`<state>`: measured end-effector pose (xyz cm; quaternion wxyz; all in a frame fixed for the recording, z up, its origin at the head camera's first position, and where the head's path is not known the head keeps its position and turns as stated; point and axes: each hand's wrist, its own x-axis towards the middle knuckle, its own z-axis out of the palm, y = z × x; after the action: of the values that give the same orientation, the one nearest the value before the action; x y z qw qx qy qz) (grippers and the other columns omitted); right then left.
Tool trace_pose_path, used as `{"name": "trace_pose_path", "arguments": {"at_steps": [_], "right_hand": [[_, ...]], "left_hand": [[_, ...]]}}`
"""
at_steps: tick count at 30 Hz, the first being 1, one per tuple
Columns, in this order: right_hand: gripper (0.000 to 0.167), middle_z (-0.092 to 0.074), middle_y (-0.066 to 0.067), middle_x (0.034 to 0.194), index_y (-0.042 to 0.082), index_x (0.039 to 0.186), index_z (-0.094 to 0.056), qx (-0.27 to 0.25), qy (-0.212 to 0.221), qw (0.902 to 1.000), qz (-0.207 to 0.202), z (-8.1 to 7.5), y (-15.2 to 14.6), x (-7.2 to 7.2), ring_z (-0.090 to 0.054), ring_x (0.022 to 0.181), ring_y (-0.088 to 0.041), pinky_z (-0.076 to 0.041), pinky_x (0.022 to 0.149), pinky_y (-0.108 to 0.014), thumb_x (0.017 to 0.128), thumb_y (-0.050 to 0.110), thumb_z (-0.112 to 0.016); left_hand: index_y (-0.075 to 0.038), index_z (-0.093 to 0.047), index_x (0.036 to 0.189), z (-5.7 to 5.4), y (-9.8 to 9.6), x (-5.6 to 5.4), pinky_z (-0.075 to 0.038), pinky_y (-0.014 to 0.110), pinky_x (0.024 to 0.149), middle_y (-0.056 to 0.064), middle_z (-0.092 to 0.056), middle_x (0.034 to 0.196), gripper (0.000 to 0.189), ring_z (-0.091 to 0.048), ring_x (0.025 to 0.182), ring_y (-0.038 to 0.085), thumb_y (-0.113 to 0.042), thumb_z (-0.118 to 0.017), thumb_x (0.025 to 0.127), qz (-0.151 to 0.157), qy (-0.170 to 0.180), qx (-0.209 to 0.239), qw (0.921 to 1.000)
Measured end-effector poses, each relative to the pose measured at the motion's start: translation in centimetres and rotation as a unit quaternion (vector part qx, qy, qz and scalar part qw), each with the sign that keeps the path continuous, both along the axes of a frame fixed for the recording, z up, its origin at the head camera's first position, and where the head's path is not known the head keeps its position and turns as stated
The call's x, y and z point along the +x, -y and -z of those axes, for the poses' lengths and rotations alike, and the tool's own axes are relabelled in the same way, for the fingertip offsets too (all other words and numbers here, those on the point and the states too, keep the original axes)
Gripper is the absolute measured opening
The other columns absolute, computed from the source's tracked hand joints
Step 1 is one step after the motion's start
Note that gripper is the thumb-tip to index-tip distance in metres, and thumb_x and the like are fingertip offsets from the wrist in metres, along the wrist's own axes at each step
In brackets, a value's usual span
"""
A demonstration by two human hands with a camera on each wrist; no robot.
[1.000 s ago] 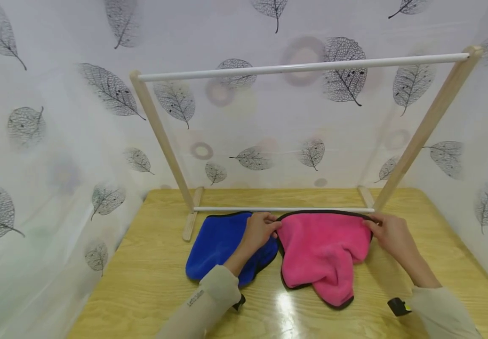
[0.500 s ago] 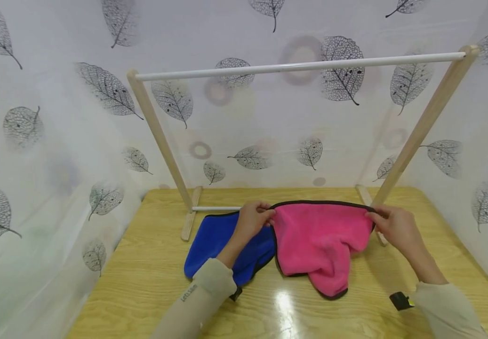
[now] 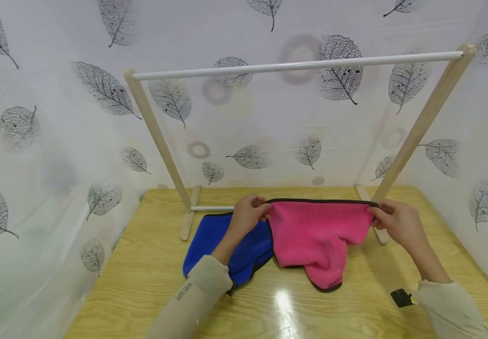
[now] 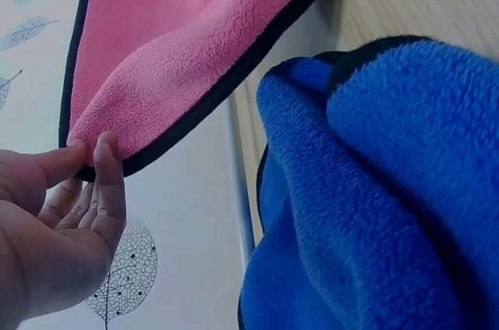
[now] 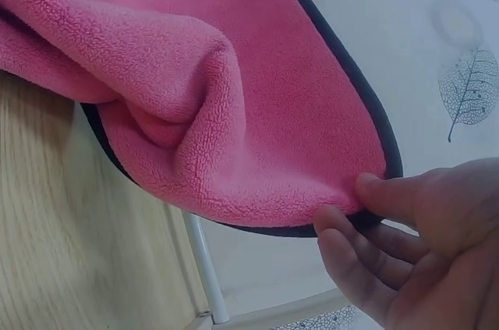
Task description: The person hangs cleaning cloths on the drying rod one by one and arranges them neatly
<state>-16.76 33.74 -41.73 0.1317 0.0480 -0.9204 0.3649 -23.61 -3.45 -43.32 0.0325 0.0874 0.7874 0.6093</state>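
A pink plush towel (image 3: 311, 230) with black edging is stretched between both hands, its top edge nearly straight and its lower part hanging in folds. My left hand (image 3: 245, 217) pinches the upper left corner between thumb and fingers, as the left wrist view also shows at the towel's corner (image 4: 125, 111). At the upper right corner, my right hand (image 3: 398, 223) pinches the edge; the right wrist view shows thumb and fingertips on that corner. A blue plush towel (image 3: 210, 240) with black edging lies crumpled on the table, partly hidden behind my left forearm.
A drying rack stands at the back, with wooden side posts (image 3: 155, 136), a white upper bar (image 3: 294, 67) and a white lower bar (image 3: 212, 208) near the table (image 3: 142, 282). Leaf-patterned sheeting (image 3: 252, 127) surrounds the table. A black tag-like piece (image 3: 402, 298) is near my right cuff.
Both hands have raised the pink towel a little, up and away over the lower bar's line, and its top edge has drawn straighter. The blue towel has stayed on the table.
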Motion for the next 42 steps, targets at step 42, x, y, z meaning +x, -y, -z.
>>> {"name": "trace_pose_path", "arguments": {"at_steps": [42], "right_hand": [[0.025, -0.075, 0.006, 0.075, -0.014, 0.117, -0.069, -0.014, -0.031, 0.9994, -0.009, -4.1, -2.3, 1.7, -0.067, 0.065, 0.006, -0.049, 0.061, -0.009, 0.104, 0.006, -0.062]], "left_hand": [[-0.001, -0.077, 0.101, -4.9, 0.5, 0.8, -0.063, 0.035, 0.071, 0.008, -0.076, 0.087, 0.012, -0.075, 0.075, 0.023, -0.011, -0.077, 0.095, -0.001, -0.045, -0.007, 0.9990]]}}
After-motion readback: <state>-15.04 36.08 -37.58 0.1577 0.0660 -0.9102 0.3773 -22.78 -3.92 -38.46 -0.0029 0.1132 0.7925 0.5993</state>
